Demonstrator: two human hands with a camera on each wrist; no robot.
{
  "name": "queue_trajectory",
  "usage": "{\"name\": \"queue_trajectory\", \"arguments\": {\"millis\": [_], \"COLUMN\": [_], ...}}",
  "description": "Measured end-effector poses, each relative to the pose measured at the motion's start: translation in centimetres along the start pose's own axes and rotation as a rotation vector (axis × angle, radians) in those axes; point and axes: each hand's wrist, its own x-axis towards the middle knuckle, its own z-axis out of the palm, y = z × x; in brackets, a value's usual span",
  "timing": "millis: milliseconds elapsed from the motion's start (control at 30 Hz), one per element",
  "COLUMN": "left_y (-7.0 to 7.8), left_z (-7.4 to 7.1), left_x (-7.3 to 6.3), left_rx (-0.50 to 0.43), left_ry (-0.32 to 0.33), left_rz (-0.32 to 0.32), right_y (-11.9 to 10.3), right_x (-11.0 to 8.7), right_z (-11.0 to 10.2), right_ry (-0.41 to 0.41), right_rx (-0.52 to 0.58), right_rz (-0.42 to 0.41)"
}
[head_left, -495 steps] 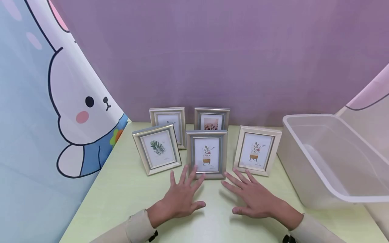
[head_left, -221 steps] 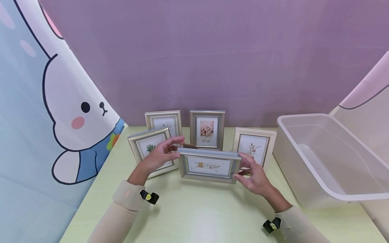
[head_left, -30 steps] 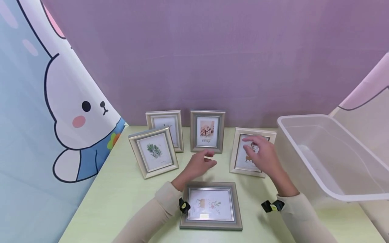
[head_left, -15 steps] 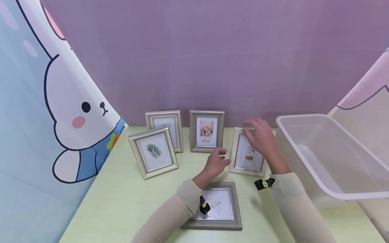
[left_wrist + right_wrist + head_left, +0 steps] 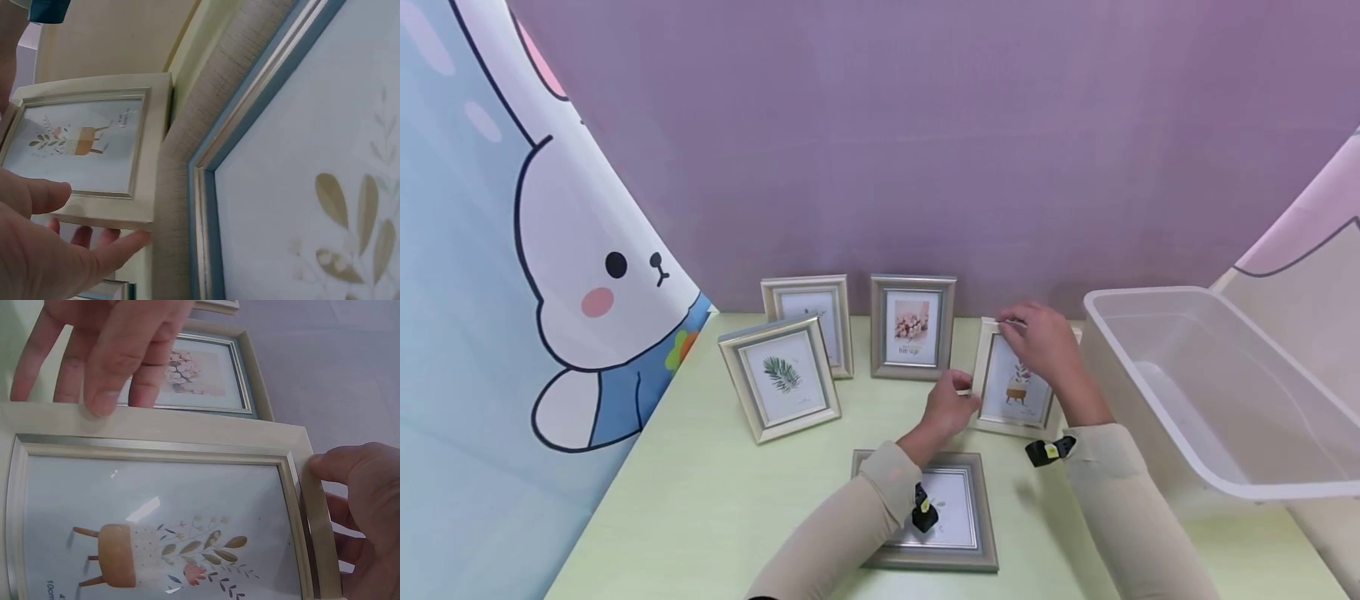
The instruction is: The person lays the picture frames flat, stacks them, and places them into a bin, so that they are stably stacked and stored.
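A cream picture frame with a potted-plant print stands upright at the right of the group. My right hand pinches its top edge, thumb in front and fingers behind, as the right wrist view shows on the frame's end. At the frame's left side, my left hand has its thumb at the front and its fingers around the edge. Below my left forearm, a grey-silver picture frame lies flat, face up, partly covered by the sleeve.
A frame with a green leaf print stands at left, overlapping a cream frame behind it. A grey frame with a flower photo stands at the back centre. To the right is a large pale plastic bin, beside the held frame.
The front grey-silver frame was lifted, turned sideways by both hands and laid flat near the front. Both hands then moved right to the cream frame and took hold of its top and left edges.
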Motion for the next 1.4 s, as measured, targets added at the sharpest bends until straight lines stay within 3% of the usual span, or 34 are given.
{"name": "queue_trajectory", "arguments": {"millis": [300,833,1167,1400], "left_y": [-0.4,-0.4,0.4,1.0], "left_z": [0.1,0.0,-1.1,-2.2], "left_x": [0.3,0.0,0.1,0.0], "left_rx": [0.039,0.082,0.154,0.138], "left_ry": [0.051,0.008,-0.001,-0.027], "left_rz": [0.039,0.043,0.112,0.134], "right_y": [0.1,0.3,-0.2,-0.1], "right_x": [0.1,-0.4,-0.3,-0.5], "right_z": [-0.1,0.1,-0.8,-1.3], "right_ry": [0.0,0.064,0.105,0.172], "right_rx": [-0.005,-0.013,-0.028,0.012], "right_rz": [-0.026,-0.081,-0.076,-0.093]}}
